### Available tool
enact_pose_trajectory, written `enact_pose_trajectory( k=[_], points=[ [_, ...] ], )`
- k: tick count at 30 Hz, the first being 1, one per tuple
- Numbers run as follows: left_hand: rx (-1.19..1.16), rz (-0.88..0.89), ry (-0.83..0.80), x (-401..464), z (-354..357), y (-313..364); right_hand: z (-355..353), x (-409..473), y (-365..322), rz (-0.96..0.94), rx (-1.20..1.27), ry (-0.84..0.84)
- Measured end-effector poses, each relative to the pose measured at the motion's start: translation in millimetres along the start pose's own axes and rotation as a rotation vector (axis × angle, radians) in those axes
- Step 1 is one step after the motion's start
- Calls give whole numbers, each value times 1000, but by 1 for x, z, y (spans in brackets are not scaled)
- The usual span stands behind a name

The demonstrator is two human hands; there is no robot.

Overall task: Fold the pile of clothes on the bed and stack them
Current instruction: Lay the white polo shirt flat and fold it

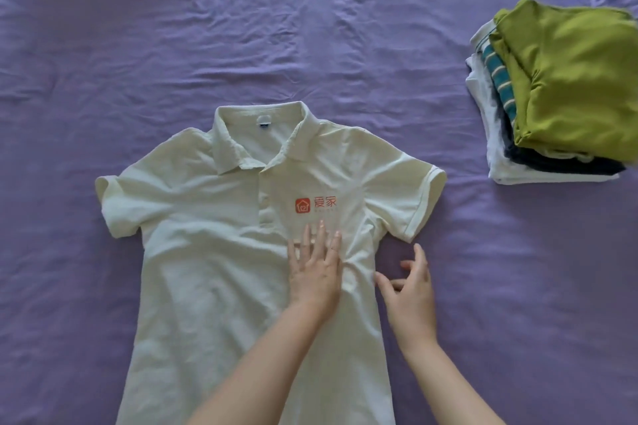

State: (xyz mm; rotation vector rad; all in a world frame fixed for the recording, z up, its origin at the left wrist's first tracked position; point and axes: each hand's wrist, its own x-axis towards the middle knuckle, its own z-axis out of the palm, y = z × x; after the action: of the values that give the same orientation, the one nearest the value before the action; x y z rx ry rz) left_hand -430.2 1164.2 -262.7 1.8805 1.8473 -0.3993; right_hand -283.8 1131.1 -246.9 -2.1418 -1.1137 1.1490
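Lying flat and face up on the purple bed point(241, 28), the white polo shirt point(207, 252) was spread out with both short sleeves out to the sides and the collar at the far end. That is likely so it could be folded neatly. The left hand point(312, 271) pressed down on the chest of the shirt with its fingers point(322, 235) straight and a little spread, probably to keep the cloth from sliding. The right hand point(411, 290) was at the shirt's side edge, just under the sleeve. Its fingers were loosely curled and held nothing, maybe getting ready to take the side seam.

On the chest was an orange logo point(315, 205): a small house picture and the writing "爱家". Tiny letters below it were too small to read. A small label point(264, 121) sat inside the collar, also too small to read.

The stack of folded clothes point(552, 97) sat well apart to the right, with a green piece on top. It looked like the shirt would go there next.
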Motion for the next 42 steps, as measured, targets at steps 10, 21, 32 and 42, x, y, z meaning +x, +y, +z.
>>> enact_pose_trajectory(
  k=[10,21,32,42],
  points=[
    [-18,-8,-201,-107,29,-27,3,-98,28,162,-208,-253],
    [-88,85,-281,-182,49,-94,2,-174,63,184,-181,-133],
    [-36,45,-166,-222,77,-137,3,-208,85,122,-426,-3],
    [-197,-51,-43,-232,92,-152,5,-228,109,22,-598,129]
  ],
)
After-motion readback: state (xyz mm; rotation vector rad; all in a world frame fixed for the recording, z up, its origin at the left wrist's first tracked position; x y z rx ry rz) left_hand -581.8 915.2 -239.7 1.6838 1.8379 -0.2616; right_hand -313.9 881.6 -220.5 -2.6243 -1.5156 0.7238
